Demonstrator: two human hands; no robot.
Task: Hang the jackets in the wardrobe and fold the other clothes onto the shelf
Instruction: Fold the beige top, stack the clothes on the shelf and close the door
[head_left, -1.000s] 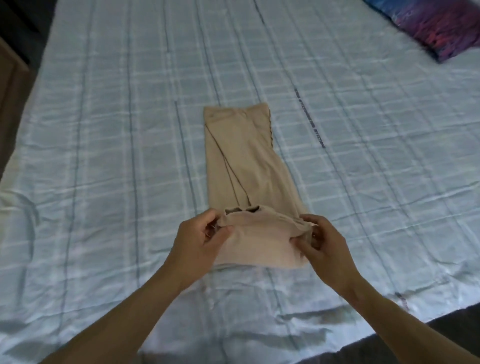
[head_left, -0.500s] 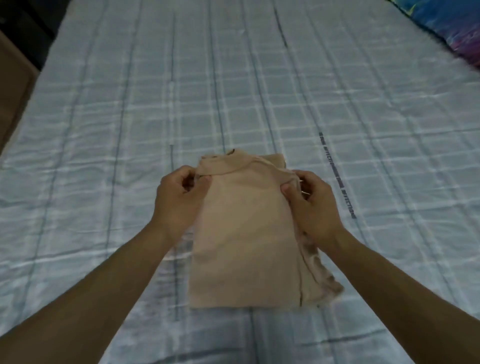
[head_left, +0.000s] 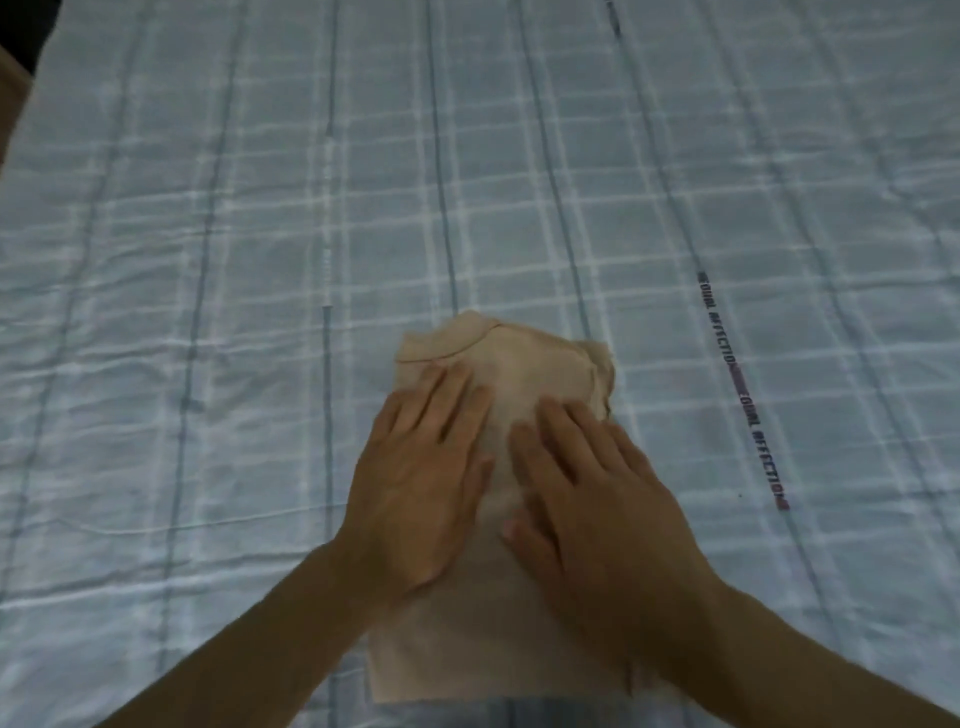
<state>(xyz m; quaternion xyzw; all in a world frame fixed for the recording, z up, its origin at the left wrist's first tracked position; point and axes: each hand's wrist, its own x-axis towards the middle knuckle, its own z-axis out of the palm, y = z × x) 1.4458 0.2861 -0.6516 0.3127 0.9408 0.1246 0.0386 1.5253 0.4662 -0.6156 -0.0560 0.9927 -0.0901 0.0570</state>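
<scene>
Presently, the left hand (head_left: 415, 483) lies flat, fingers straight, pressing on the folded beige garment (head_left: 524, 364). The right hand (head_left: 587, 499) lies flat beside it, fingers spread, also pressing the garment. The garment rests on the checked bed (head_left: 208, 260), centre-near; printed lettering (head_left: 743, 389) runs to its right.

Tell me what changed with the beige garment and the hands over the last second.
Both hands carried the near end of the beige garment over its far end, then let go. The left hand and right hand now press flat on it. It stays on the bed.
</scene>
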